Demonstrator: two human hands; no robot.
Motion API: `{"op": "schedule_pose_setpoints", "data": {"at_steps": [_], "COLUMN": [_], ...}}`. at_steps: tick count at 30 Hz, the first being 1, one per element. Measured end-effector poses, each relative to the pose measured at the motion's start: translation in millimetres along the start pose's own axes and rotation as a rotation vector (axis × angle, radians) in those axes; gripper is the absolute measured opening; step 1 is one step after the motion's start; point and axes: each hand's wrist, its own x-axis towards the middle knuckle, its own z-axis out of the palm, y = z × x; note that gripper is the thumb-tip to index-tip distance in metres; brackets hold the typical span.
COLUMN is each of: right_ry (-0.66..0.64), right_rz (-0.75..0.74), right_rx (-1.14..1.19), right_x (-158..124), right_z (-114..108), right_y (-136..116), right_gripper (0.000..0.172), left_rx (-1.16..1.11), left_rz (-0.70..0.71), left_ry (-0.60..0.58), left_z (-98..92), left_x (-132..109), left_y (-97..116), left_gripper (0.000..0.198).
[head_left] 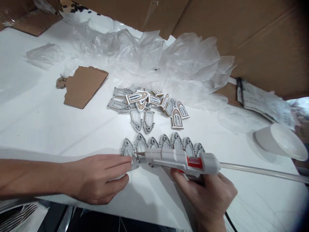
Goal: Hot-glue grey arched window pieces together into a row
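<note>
My right hand (205, 193) is wrapped round the grip of a white and red hot glue gun (169, 158), which points left. A clear glue stick (260, 172) sticks out of its back end. The metal nozzle (140, 153) is over the second piece from the left in a row of small grey arched window pieces, their backs facing up. At the left end of that row, my left hand (103, 177) has its fingers stretched out, the fingertips touching the leftmost arched piece (127, 149). The gun's body covers the lower parts of several pieces.
Beyond the row is a pile of arched pieces (177, 119), some showing white and gold fronts. Torn cardboard (84, 87) lies to the left. Crumpled plastic wrap (188, 58) stretches across the back, before a cardboard box (241, 29). A white cup (281, 141) lies tipped at right.
</note>
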Motion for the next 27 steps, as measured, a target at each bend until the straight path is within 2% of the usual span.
{"op": "schedule_pose_setpoints", "data": {"at_steps": [6,11,17,21,27], "right_ry": [0.008,-0.005,-0.025,-0.069,-0.165], "right_rz": [0.000,-0.024,-0.066,-0.079,-0.019], "right_rx": [-0.012,-0.018,-0.066,-0.068,-0.015], "right_x": [0,-3,-14,-17,-9], "right_z": [-2,0,4,4,2], "right_y": [0,1,3,-1,-14], "right_gripper": [0.032,0.022,0.023,0.024,0.020], "left_rx": [0.126,0.148,0.125,0.113,0.134], "left_rz": [-0.078,-0.102,-0.039,0.070,0.084], "left_ry": [0.054,0.052,0.002,0.050,0.069], "left_z": [-7.8,-6.8,-6.7,-5.7,-3.8], "left_x": [3,2,4,2,-1], "left_y": [3,5,4,5,7], "left_gripper": [0.015,0.016,0.018,0.019,0.020]}}
